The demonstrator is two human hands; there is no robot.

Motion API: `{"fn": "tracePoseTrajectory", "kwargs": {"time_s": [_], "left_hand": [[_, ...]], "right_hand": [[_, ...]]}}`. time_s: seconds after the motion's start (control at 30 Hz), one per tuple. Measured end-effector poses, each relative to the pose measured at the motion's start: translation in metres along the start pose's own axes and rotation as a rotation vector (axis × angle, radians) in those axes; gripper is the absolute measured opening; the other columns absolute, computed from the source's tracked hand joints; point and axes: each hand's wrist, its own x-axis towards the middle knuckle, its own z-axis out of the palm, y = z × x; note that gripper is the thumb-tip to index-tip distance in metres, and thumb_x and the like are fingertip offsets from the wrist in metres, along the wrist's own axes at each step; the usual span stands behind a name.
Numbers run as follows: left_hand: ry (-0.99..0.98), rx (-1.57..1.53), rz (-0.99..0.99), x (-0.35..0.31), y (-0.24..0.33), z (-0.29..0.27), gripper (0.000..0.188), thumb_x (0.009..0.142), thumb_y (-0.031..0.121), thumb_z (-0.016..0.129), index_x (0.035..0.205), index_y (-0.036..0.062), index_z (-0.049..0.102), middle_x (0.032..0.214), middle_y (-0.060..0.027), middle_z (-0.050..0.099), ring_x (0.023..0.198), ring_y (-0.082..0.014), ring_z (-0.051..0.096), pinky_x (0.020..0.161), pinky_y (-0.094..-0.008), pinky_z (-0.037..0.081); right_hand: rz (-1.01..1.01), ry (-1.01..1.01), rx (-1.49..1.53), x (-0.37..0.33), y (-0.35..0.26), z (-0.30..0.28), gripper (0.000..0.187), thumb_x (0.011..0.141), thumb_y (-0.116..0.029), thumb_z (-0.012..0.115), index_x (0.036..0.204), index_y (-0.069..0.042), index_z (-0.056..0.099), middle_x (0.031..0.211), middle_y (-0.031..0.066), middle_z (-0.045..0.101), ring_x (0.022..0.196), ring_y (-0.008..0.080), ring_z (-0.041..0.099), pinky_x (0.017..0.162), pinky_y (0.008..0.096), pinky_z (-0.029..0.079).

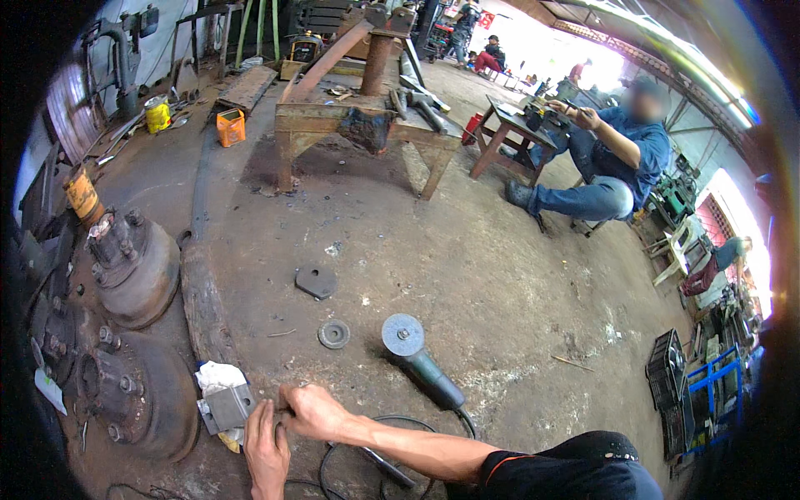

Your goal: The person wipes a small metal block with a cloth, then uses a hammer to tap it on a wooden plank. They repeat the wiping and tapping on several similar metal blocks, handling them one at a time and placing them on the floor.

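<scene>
My left hand [267, 450] comes up from the lower edge with its fingers stretched out and lying together, the fingertips beside a grey metal block [229, 407]. The block, with a hole near one end, lies on a crumpled white rag [220, 377]. Just to the right, my right hand [313, 412] is closed in a fist close to the left fingertips; whatever it grips is hidden. An angle grinder [426, 371] with a grey disc lies on the floor beyond my right forearm, its cable looping back under that arm.
A round ring-shaped part [333, 334] and a flat plate with a hole [316, 282] lie ahead. Heavy rusty hubs [142, 400] crowd the left, beside a wooden beam [208, 308]. A metal workbench [333, 121] stands farther off. A seated person [621, 158] works at a small table [508, 125].
</scene>
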Motion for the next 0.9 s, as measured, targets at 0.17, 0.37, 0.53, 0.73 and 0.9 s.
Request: {"fn": "tracePoseTrajectory", "kwargs": {"time_s": [0.17, 0.37, 0.53, 0.73, 0.9], "left_hand": [[0.018, -0.088, -0.186, 0.003, -0.008, -0.013, 0.023, 0.094, -0.002, 0.063, 0.116, -0.0062, 0.066, 0.109, -0.0213, 0.071, 0.103, -0.0389, 0.070, 0.090, -0.0465, 0.053], [0.164, -0.542, -0.417, 0.029, -0.039, -0.026, 0.024, 0.110, 0.011, 0.052, 0.125, -0.0065, 0.059, 0.113, -0.0167, 0.073, 0.110, -0.0227, 0.070, 0.099, -0.0362, 0.051], [0.145, -0.463, -0.362, 0.019, -0.070, -0.011, 0.027, 0.108, 0.014, 0.057, 0.127, -0.0050, 0.060, 0.119, -0.0189, 0.074, 0.112, -0.0270, 0.073, 0.099, -0.0371, 0.052], [0.081, -0.554, -0.411, 0.017, -0.072, -0.013, 0.011, 0.108, 0.003, 0.050, 0.116, 0.0008, 0.057, 0.110, -0.0117, 0.077, 0.140, -0.0222, 0.055, 0.120, -0.0406, 0.036], [0.081, -0.508, -0.319, 0.012, -0.067, -0.016, 0.009, 0.108, 0.006, 0.053, 0.113, 0.0015, 0.058, 0.113, -0.0119, 0.077, 0.134, -0.0250, 0.061, 0.113, -0.0397, 0.045]], "right_hand": [[-0.005, 0.052, 0.298, -0.017, -0.031, -0.015, 0.031, 0.091, -0.024, 0.074, 0.097, 0.004, 0.063, 0.079, 0.0262, 0.069, 0.079, 0.0462, 0.071, 0.068, 0.0505, 0.054], [0.186, -0.579, -0.512, -0.083, 0.048, -0.003, 0.047, 0.097, -0.046, 0.070, 0.106, 0.000, 0.070, 0.093, 0.0232, 0.075, 0.093, 0.0443, 0.073, 0.082, 0.0514, 0.059], [0.363, -0.594, -0.554, -0.160, 0.112, 0.034, 0.069, 0.092, -0.061, 0.070, 0.123, 0.000, 0.063, 0.098, 0.0236, 0.076, 0.093, 0.0436, 0.074, 0.080, 0.0517, 0.059], [0.421, -0.225, -0.031, -0.167, 0.122, 0.044, 0.042, 0.093, -0.028, 0.069, 0.115, 0.007, 0.059, 0.090, 0.0307, 0.071, 0.089, 0.0443, 0.073, 0.077, 0.0518, 0.057], [0.454, -0.092, 0.110, -0.131, 0.074, 0.010, 0.036, 0.096, -0.021, 0.066, 0.115, 0.007, 0.057, 0.077, 0.0254, 0.066, 0.073, 0.0386, 0.068, 0.068, 0.0481, 0.052]]}}
